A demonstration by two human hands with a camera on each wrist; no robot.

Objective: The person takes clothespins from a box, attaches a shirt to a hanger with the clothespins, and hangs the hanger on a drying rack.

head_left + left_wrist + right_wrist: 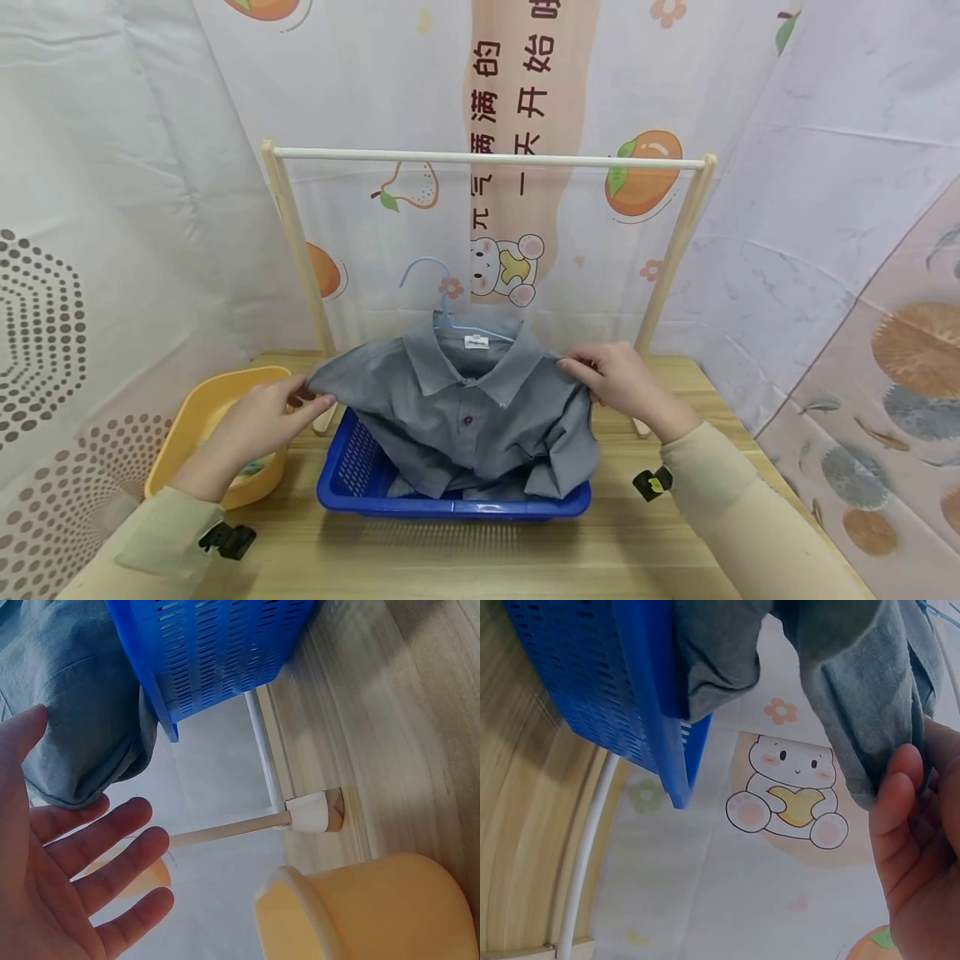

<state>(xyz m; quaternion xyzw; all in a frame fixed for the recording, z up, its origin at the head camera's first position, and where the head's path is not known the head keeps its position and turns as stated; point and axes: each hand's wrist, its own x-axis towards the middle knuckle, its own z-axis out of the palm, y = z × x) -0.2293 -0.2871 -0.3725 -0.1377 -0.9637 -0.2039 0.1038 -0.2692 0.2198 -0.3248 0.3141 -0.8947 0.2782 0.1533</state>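
A grey collared shirt [495, 408] with a dark button and a white neck label hangs over a blue basket [341, 502], its lower part lying inside. A light-blue hanger [425, 259] sits in the collar, hook pointing up. My left hand [258, 417] pinches one sleeve end between thumb and index finger; in the left wrist view the other fingers of that hand [97, 877] are spread beneath the cloth [86, 697]. On the other side, my right hand [618, 379] pinches the shirt near the shoulder. Thumb and fingertips grip a fold of fabric [862, 712] in the right wrist view.
A clothes rack with a white rail [487, 157] and wooden posts stands behind the basket on the wooden table [600, 550]. At the left is a yellow basin [262, 492] with something green inside. Printed curtains [825, 208] close in the back and sides.
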